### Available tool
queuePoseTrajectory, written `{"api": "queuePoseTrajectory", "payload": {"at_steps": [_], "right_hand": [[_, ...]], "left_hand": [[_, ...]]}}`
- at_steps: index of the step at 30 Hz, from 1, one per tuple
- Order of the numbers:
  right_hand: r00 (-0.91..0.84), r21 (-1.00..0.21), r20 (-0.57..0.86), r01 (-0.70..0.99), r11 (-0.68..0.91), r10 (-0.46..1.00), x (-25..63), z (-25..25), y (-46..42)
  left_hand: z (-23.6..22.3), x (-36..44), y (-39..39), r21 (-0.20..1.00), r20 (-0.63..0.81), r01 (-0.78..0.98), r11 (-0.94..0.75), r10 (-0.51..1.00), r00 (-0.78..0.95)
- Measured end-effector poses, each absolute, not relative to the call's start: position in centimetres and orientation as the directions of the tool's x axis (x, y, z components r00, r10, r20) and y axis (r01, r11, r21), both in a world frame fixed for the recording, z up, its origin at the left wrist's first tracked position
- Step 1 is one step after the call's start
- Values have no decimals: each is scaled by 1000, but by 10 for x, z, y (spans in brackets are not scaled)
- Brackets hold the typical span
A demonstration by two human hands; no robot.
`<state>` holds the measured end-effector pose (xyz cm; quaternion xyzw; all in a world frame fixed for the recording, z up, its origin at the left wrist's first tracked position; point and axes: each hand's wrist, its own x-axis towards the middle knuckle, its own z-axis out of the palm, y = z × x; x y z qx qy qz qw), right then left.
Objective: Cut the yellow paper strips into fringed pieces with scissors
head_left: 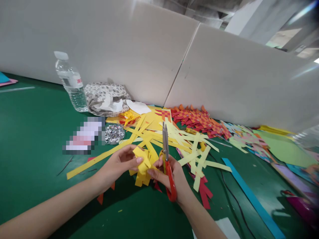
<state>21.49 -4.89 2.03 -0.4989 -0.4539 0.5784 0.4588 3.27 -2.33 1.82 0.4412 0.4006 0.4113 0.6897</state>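
Observation:
Both hands meet over a small bundle of folded yellow paper strips (pixel 143 162) near the middle of the view. My left hand (pixel 126 158) pinches the strips from the left, thumb on top. In my right hand (pixel 174 172) is a pair of scissors (pixel 170 172) with red handles, blades pointing up and away. The fingertips of this hand also touch the yellow strips. Just beyond lie loose yellow and pale yellow paper strips (pixel 199 156), crossing each other. Red paper strips (pixel 204 194) show beside my right wrist.
Behind lie woven red-orange paper pieces (pixel 196 118) against a pale partition (pixel 139 56). Leftward are a water bottle (pixel 71 83), a patterned cloth bag (pixel 104 96), a blurred-out phone (pixel 84 135) and a container of googly eyes (pixel 114 133). A blue strip (pixel 251 196) and dark cable (pixel 233 196) lie right.

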Motion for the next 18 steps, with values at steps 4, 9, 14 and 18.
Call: {"api": "queuePoseTrajectory", "payload": {"at_steps": [4, 9, 14, 18], "right_hand": [[-32, -969, -211, -125, -214, 977, 216, 23, -49], [-24, -960, -230, -160, -231, 973, 216, 26, -50], [-118, -957, -243, -131, -257, 963, 215, 22, -52], [-169, -955, -248, -126, -270, 954, 216, 21, -50]], "left_hand": [[19, 31, -22, 937, -164, -260, 234, 951, 263], [21, 31, -21, 954, -156, -234, 187, 977, 143], [16, 29, -23, 996, 79, 16, -84, 976, 203], [6, 26, -30, 829, 313, 281, -484, 818, 483]]}}
